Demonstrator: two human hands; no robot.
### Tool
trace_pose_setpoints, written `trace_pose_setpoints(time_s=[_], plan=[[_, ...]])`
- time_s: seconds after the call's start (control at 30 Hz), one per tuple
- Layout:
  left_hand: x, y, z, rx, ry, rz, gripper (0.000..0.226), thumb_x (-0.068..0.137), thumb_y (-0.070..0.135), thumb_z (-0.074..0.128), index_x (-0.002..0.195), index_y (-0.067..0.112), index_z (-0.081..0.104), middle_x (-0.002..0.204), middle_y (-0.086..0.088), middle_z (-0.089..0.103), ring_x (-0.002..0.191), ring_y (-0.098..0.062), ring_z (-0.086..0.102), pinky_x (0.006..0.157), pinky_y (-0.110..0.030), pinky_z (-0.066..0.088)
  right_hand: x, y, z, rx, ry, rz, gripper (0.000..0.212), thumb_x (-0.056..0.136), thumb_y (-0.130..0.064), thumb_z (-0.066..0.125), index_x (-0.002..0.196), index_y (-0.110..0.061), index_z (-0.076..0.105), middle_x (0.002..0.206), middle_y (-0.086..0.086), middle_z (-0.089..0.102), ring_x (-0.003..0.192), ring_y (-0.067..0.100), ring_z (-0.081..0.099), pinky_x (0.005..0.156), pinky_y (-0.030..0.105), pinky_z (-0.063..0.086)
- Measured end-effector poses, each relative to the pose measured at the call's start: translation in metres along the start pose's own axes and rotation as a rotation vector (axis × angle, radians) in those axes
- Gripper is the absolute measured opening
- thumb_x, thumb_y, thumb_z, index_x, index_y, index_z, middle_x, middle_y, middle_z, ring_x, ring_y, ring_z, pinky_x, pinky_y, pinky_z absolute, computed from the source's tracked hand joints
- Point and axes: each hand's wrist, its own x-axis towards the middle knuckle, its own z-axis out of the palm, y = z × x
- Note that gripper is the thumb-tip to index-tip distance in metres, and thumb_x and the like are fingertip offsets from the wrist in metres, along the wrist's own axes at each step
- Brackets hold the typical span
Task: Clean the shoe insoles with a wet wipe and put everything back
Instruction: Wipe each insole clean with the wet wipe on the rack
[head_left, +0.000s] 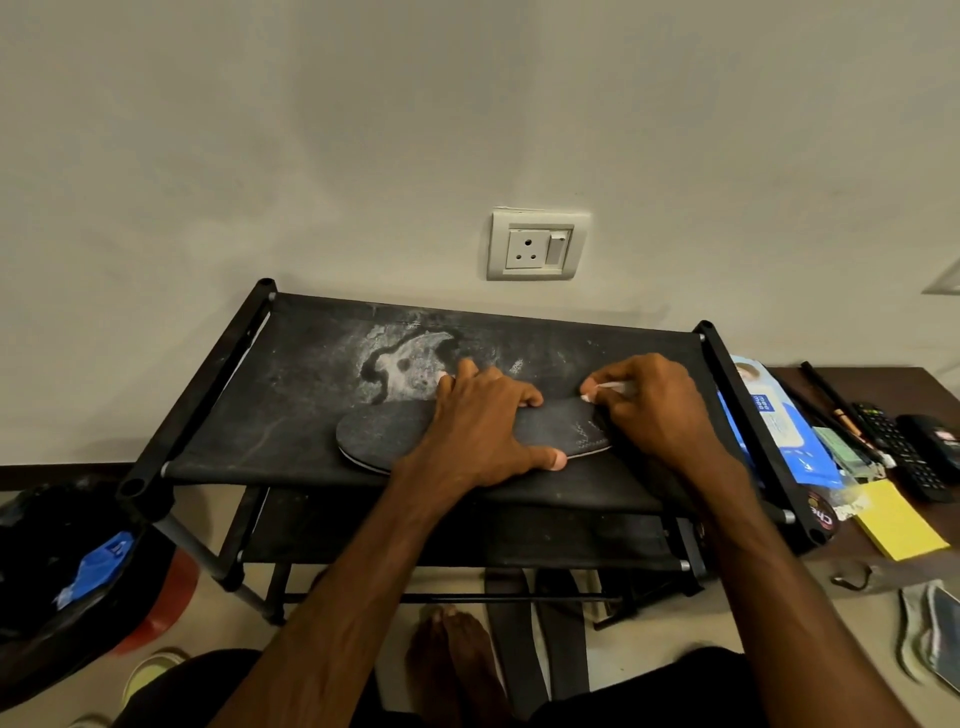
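1 insole (384, 434) only?

Just 1 in sight, dark, lying flat along the front of the shoe rack's (291, 395) top fabric shelf.

Likely to handle how?

Probably light and bendy, thin foam under cloth going by the pale edge. Apt to slide or curl under a wipe unless pinned. Best held flat across the middle, or lifted by the long edges, not by a tip.

And the left hand (483, 421)?

Laid over the middle of the insole, fingers spread and reaching the far edge, thumb down at the near edge. Seemingly pressing it to the shelf.

Right hand (654, 410)?

At the insole's right end, thumb and fingertips pinched on a small white wet wipe (615, 385). Touching the insole or just above it; hard to tell which.

Round about?

Chalky white stain (410, 364) on the shelf just behind the left hand. Blue wipes pack (779, 421) just beside the rack on the right, then yellow sticky notes (898, 525) and a black remote (898, 447). Wall socket (537, 244) above.
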Motion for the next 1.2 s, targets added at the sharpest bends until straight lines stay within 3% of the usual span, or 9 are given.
trace_pose_setpoints(time_s=[0.23, 0.43, 0.67, 0.8, 0.9, 1.0, 1.1, 1.2], plan=[[-0.001, -0.002, 0.001, -0.002, 0.000, 0.006, 0.076, 0.069, 0.074, 0.073, 0.135, 0.039, 0.057, 0.128, 0.002, 0.055, 0.125, -0.024, 0.036, 0.108, -0.045, 0.030, -0.005, -0.021, 0.017, -0.021, -0.074, -0.111, 0.017, 0.092, -0.016, 0.071, 0.096, -0.029, 0.081, 0.090, -0.006, 0.075, 0.077, 0.012, 0.068, 0.077, 0.040, 0.061], [0.000, -0.002, 0.003, -0.031, 0.003, 0.000, 0.076, 0.066, 0.074, 0.075, 0.131, 0.039, 0.059, 0.124, 0.005, 0.056, 0.124, -0.023, 0.038, 0.109, -0.045, 0.029, 0.006, -0.001, 0.007, -0.026, -0.001, 0.006, 0.012, 0.092, -0.025, 0.073, 0.093, -0.035, 0.080, 0.093, -0.006, 0.076, 0.085, 0.017, 0.070, 0.083, 0.044, 0.060], [0.001, -0.005, 0.004, -0.046, -0.007, -0.001, 0.075, 0.066, 0.073, 0.075, 0.131, 0.039, 0.058, 0.128, 0.005, 0.056, 0.128, -0.025, 0.037, 0.111, -0.048, 0.029, -0.002, -0.021, 0.018, -0.009, -0.103, -0.134, 0.019, 0.091, -0.015, 0.071, 0.102, -0.027, 0.081, 0.100, -0.003, 0.077, 0.088, 0.015, 0.069, 0.082, 0.038, 0.060], [0.003, -0.006, 0.006, -0.083, 0.001, -0.005, 0.075, 0.061, 0.075, 0.077, 0.126, 0.041, 0.060, 0.122, 0.010, 0.060, 0.125, -0.024, 0.039, 0.111, -0.052, 0.029, 0.003, 0.000, 0.001, -0.023, -0.013, 0.001, 0.016, 0.090, -0.022, 0.074, 0.088, -0.037, 0.079, 0.085, -0.006, 0.071, 0.082, 0.015, 0.064, 0.074, 0.031, 0.050], [0.004, -0.007, 0.006, -0.098, 0.009, -0.007, 0.075, 0.061, 0.073, 0.078, 0.126, 0.040, 0.060, 0.121, 0.012, 0.060, 0.124, -0.022, 0.040, 0.111, -0.050, 0.030, 0.002, 0.017, -0.007, 0.003, -0.001, 0.054, 0.014, 0.091, -0.023, 0.075, 0.085, -0.036, 0.078, 0.089, -0.005, 0.074, 0.088, 0.016, 0.067, 0.082, 0.037, 0.057], [0.003, -0.007, 0.006, -0.107, 0.018, -0.006, 0.074, 0.062, 0.072, 0.079, 0.126, 0.040, 0.060, 0.120, 0.013, 0.059, 0.122, -0.020, 0.039, 0.109, -0.046, 0.030, -0.005, 0.021, -0.010, 0.057, 0.025, 0.037, 0.009, 0.092, -0.027, 0.076, 0.090, -0.034, 0.080, 0.093, -0.009, 0.076, 0.090, 0.011, 0.068, 0.087, 0.043, 0.060], [0.002, -0.006, 0.006, -0.109, 0.025, -0.006, 0.074, 0.062, 0.072, 0.079, 0.127, 0.040, 0.059, 0.120, 0.013, 0.059, 0.121, -0.019, 0.039, 0.108, -0.043, 0.031, -0.009, 0.015, -0.012, 0.140, 0.091, -0.016, 0.008, 0.091, -0.025, 0.077, 0.090, -0.032, 0.080, 0.092, -0.012, 0.076, 0.090, 0.006, 0.068, 0.087, 0.037, 0.058], [0.002, -0.005, 0.005, -0.099, 0.014, -0.012, 0.075, 0.063, 0.072, 0.079, 0.128, 0.040, 0.059, 0.121, 0.012, 0.059, 0.123, -0.020, 0.039, 0.112, -0.047, 0.029, -0.012, 0.010, -0.010, 0.145, 0.023, -0.075, 0.009, 0.089, -0.026, 0.079, 0.092, -0.034, 0.079, 0.091, -0.012, 0.074, 0.089, 0.003, 0.066, 0.083, 0.032, 0.057]])
